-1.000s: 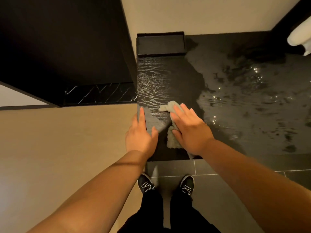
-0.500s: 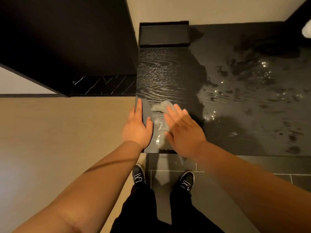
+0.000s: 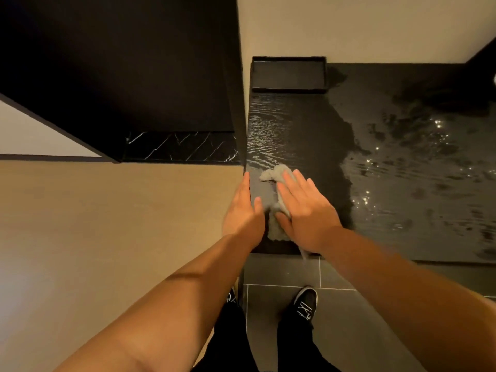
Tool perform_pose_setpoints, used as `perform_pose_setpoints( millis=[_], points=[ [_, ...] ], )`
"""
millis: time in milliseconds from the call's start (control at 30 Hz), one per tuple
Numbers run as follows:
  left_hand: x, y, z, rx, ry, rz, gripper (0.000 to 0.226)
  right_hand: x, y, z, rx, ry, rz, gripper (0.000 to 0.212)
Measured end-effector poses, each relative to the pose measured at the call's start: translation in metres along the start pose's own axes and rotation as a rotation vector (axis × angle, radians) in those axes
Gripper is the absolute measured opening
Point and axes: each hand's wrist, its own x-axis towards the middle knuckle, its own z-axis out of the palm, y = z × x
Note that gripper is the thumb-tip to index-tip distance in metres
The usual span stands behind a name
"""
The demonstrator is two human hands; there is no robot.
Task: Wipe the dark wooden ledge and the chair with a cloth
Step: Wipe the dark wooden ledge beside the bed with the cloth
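Observation:
A dark wooden ledge (image 3: 281, 135) with visible grain runs away from me in the middle of the view. A small grey cloth (image 3: 275, 174) lies crumpled on its near end. My right hand (image 3: 306, 210) lies flat on the cloth with straight fingers, pressing it onto the wood. My left hand (image 3: 243, 210) rests open on the ledge's left edge, thumb on top, fingers along the side. No chair is in view.
A shallow black tray (image 3: 288, 88) sits at the ledge's far end against the beige wall. A glossy dark surface (image 3: 416, 170) with light reflections spreads to the right. A tan panel (image 3: 107, 224) lies to the left. My shoes stand on grey floor tiles (image 3: 284, 269) below.
My right hand and the cloth have slid a little left and then back along the near end of the ledge. My left hand stays on the left edge. The camera has shifted slightly.

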Motion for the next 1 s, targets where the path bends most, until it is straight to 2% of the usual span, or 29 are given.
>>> perform_pose_setpoints(
  millis=[100,200,267,400,467,533,600,700,767,833,900,1000],
  points=[
    [-0.007,-0.018,-0.02,-0.003,-0.128,-0.032,0.068,0.041,-0.001,-0.006,-0.008,-0.045,0.169,0.074],
    [-0.013,-0.038,-0.045,0.231,-0.234,-0.006,0.067,0.079,-0.021,-0.011,-0.003,-0.06,0.252,0.072],
    [-0.012,-0.053,-0.061,0.317,-0.256,0.016,0.065,0.084,-0.033,-0.01,-0.017,-0.066,0.18,0.071],
    [-0.003,-0.067,-0.085,0.582,-0.32,0.085,0.06,0.032,-0.05,0.003,-0.033,-0.069,-0.103,0.066],
    [0.003,-0.066,-0.09,0.751,-0.341,0.117,0.058,0.009,-0.045,0.001,-0.056,-0.151,-0.225,0.067],
    [0.006,-0.062,-0.091,0.773,-0.329,0.114,0.058,0.011,-0.034,-0.007,-0.125,-0.263,-0.257,0.074],
    [0.006,-0.057,-0.09,0.725,-0.315,0.1,0.059,0.03,-0.029,-0.013,-0.149,-0.251,-0.131,0.078],
    [0.002,-0.056,-0.087,0.699,-0.334,0.072,0.057,0.058,-0.048,-0.019,-0.086,-0.183,0.17,0.075],
    [-0.001,-0.058,-0.086,0.751,-0.388,0.069,0.056,0.057,-0.076,-0.012,-0.061,-0.174,0.23,0.073],
    [-0.003,-0.06,-0.085,0.81,-0.446,0.074,0.054,0.036,-0.099,-0.002,0.003,-0.071,0.106,0.07],
    [-0.006,-0.06,-0.086,0.841,-0.467,0.08,0.053,0.002,-0.102,0.013,0.053,0.074,-0.112,0.059],
    [-0.008,-0.059,-0.086,0.833,-0.461,0.076,0.053,-0.011,-0.078,0.012,-0.101,-0.112,-0.279,0.064]
  ],
)
